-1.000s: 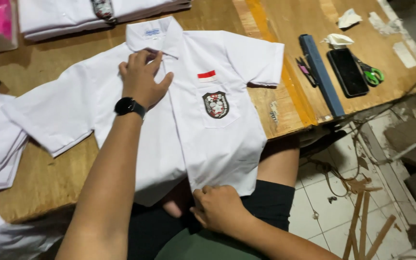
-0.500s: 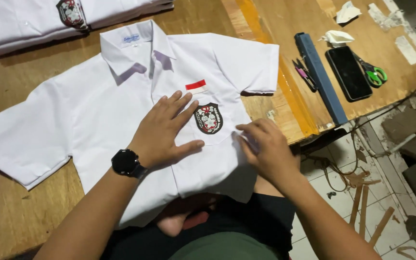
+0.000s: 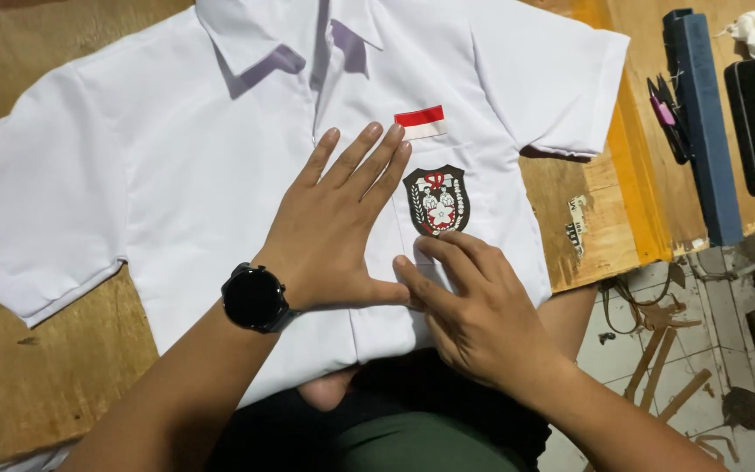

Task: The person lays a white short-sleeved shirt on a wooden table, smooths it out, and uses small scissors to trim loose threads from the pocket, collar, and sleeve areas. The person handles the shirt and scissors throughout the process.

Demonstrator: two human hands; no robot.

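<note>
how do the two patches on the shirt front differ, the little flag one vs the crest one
The flag patch is a small plain rectangle, red over white; the crest patch is larger, shield-shaped, dark with a red and white figure design. The flag patch sits higher, by the left hand fingertips; the crest sits lower, just above the right hand. Both lie flat on the white shirt.
</note>
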